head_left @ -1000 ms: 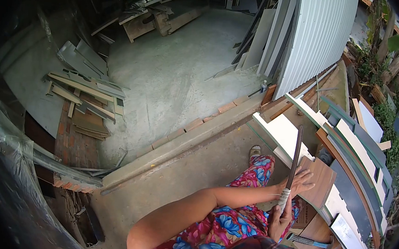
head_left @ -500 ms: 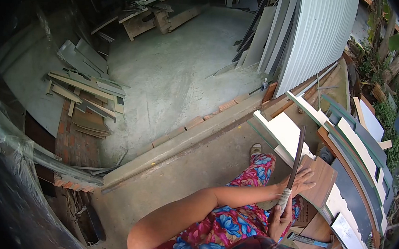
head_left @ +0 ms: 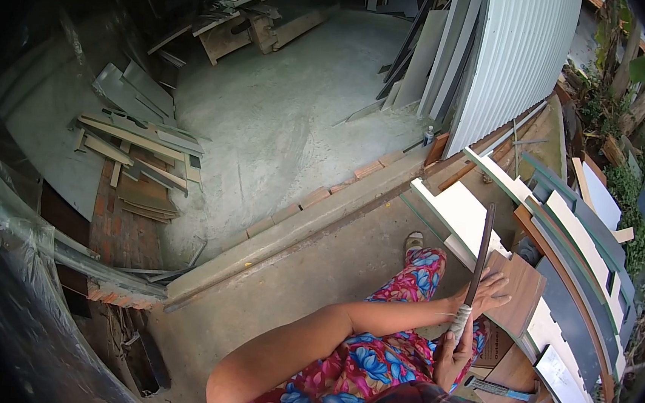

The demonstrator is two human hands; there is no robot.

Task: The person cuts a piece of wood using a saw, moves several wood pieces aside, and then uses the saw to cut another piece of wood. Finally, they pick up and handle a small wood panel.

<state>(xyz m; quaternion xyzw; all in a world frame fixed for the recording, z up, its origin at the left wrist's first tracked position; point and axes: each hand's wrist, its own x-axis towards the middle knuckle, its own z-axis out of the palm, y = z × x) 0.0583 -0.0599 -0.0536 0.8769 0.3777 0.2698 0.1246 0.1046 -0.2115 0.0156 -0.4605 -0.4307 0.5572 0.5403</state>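
Note:
My left hand lies with its fingers spread on a brown wood-grain board. Below it, my right hand is closed around the pale wrapped handle of a long, dark, narrow tool. The tool points upward, and its shaft passes in front of my left hand. White boards with notched edges extend beneath and beyond the brown board. A hammer with a blue head rests on a wooden surface near my right hand.
Stacked strips and panels curve along the right. A corrugated metal sheet stands behind them. A raised concrete edge with bricks crosses the middle. More boards lie at left, and a small bottle stands near the doorway.
The upper end of the dark tool has shifted slightly to the right. Both hands keep nearly the same place and hold.

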